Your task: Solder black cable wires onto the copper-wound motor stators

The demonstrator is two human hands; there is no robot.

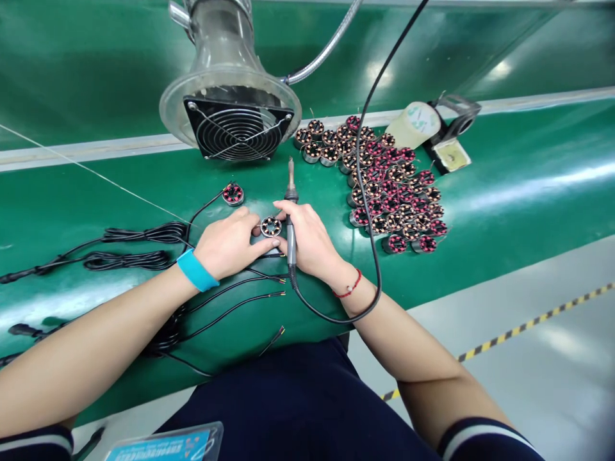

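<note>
Both hands meet in front of the person in the head view, bent close about one small wound core (271, 226), which serves here as the middle of the clock. From its 9 o'clock side the left hand (228, 242) pinches the rim between thumb and fingers, nearly closed. At 3 o'clock the right hand (311, 240) is curled round the soldering iron (291, 240), its fingertips brought up to the core; whether they press on it cannot be told behind the handle. The iron stands nearly upright in the picture, its bare tip (291, 168) between 12 and 1 o'clock, apart from the core and from both hands.

Another core (233, 194) sits at 10 o'clock, a fan hood (230, 121) hangs at 11, and a crowd of cores (394, 186) fills 2 to 3 o'clock. Coiled black cables (139, 232) lie at 9 o'clock, with stripped wire ends (276, 294) near 6.

To handle the core well, I would judge it best to grip it by the outer rim, off the windings, with light, even pressure, and turn it with the left fingers. The hot end is best kept pointing away from the fingers, as it does here. The iron's cord (377, 269) loops over the right forearm, so slack matters: a tug could swing the tip.
</note>
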